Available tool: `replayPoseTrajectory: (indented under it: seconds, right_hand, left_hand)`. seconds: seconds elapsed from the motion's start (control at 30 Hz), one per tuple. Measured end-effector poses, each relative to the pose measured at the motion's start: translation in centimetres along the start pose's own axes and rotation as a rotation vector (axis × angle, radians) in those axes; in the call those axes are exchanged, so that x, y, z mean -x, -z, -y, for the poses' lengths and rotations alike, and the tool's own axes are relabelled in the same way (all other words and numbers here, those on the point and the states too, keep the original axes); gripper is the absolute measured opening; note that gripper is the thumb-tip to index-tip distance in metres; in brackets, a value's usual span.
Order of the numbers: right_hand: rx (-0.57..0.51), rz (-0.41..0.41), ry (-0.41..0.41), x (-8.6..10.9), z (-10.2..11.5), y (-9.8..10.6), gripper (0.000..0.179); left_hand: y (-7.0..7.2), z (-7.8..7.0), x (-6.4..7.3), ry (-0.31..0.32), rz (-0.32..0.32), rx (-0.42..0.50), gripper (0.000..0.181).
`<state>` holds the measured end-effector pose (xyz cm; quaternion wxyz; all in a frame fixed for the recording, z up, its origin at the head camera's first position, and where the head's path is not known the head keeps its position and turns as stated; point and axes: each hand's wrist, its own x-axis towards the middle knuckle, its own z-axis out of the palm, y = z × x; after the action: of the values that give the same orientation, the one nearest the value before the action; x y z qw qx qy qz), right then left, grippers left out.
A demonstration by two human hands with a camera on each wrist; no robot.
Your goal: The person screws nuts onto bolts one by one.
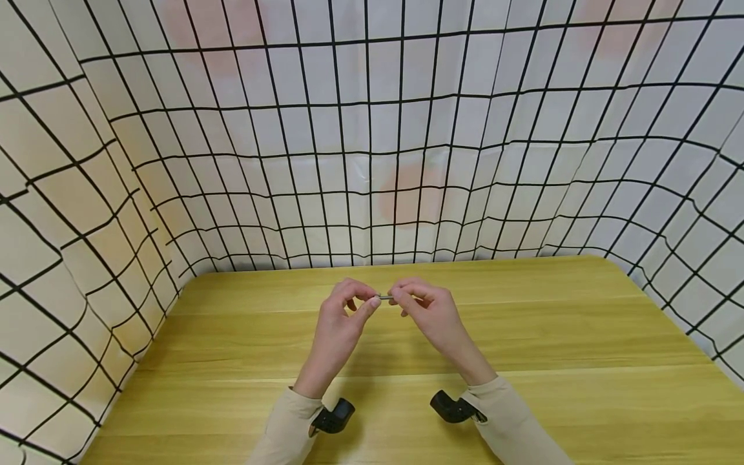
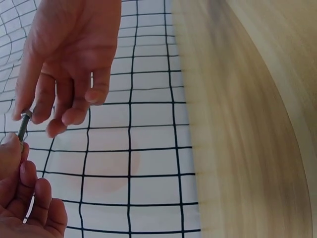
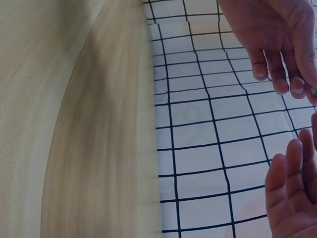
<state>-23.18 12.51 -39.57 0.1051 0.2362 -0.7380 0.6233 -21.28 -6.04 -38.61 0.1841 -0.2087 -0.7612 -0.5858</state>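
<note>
Together, the left hand and the right hand pinch opposite ends of a thin, grey, bolt-like metal rod, held between them above the yellow wood-grained tabletop.

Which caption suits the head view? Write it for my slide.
Left hand and right hand pinch a thin metal rod above a wooden table.

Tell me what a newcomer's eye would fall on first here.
Probably the thin metal rod at the centre, pinched at one end by the left hand and at the other by the right hand, above the wooden table. Next, perhaps, the white backdrop with its bold black grid, rising behind the table.
</note>
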Motion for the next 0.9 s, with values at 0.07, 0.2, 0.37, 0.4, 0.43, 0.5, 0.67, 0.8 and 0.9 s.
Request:
replayPoseTrajectory:
  seconds: [0.07, 0.2, 0.37, 0.4, 0.43, 0.5, 0.67, 0.8, 0.9]
  right_hand:
    - [0.008, -0.001, -0.019, 0.0, 0.1, 0.0, 0.022]
    - [0.006, 0.010, -0.047, -0.1, 0.3, 0.2, 0.025]
    - [0.030, 0.036, -0.008, 0.0, 0.5, 0.7, 0.026]
    - [0.037, 0.038, 0.004, 0.1, 0.7, 0.8, 0.029]
    - [0.046, 0.040, 0.016, 0.1, 0.8, 0.8, 0.031]
    - [0.051, 0.045, 0.044, 0.3, 1.5, 0.6, 0.033]
    - [0.066, 0.056, 0.101, 0.5, 3.4, 0.2, 0.025]
    - [0.084, 0.051, 0.119, 0.4, 3.1, 0.0, 0.018]
    - [0.083, 0.039, 0.101, 0.3, 1.8, 0.1, 0.017]
  left_hand:
    - [0.1, 0.0, -0.1, 0.005, -0.003, -0.009, 0.006]
    - [0.3, 0.2, -0.2, 0.009, -0.017, -0.024, 0.008]
    - [0.4, 0.3, -0.2, 0.016, -0.027, -0.030, 0.007]
    - [0.4, 0.3, -0.2, 0.017, -0.028, -0.032, 0.007]
    - [0.4, 0.3, -0.2, 0.017, -0.029, -0.032, 0.006]
    - [0.4, 0.3, -0.1, 0.015, -0.034, -0.032, 0.004]
    - [0.4, 0.4, -0.1, 0.014, -0.039, -0.029, 0.005]
    - [0.4, 0.4, -0.1, 0.020, -0.033, -0.033, 0.007]
    - [0.3, 0.4, -0.1, 0.024, -0.029, -0.034, 0.008]
